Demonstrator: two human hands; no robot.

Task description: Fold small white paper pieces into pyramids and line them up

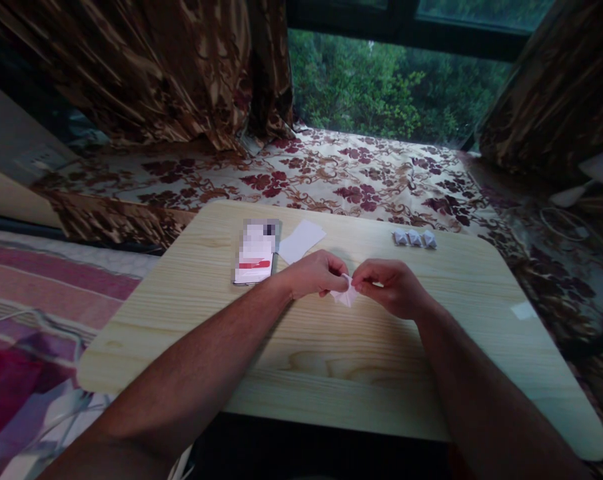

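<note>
A small piece of folded white paper [347, 297] is held just above the wooden table, between my two hands. My left hand [315, 275] pinches its left side with thumb and fingers. From the other side my right hand [392, 287] grips the upper right edge between thumb and fingertips. Creases fan out across the paper's lower part, while my fingers cover its upper part. Behind my left hand lie flat white paper sheets [301, 241]. Several small folded paper shapes [415, 239] stand in a row at the table's back right.
A phone [255, 253] with a lit, partly blurred screen lies left of the sheets. The pale wooden table [301, 347] has rounded corners. A white scrap [524, 310] is near its right edge. Beyond are a floral-covered ledge [351, 173], curtains [181, 60] and a window.
</note>
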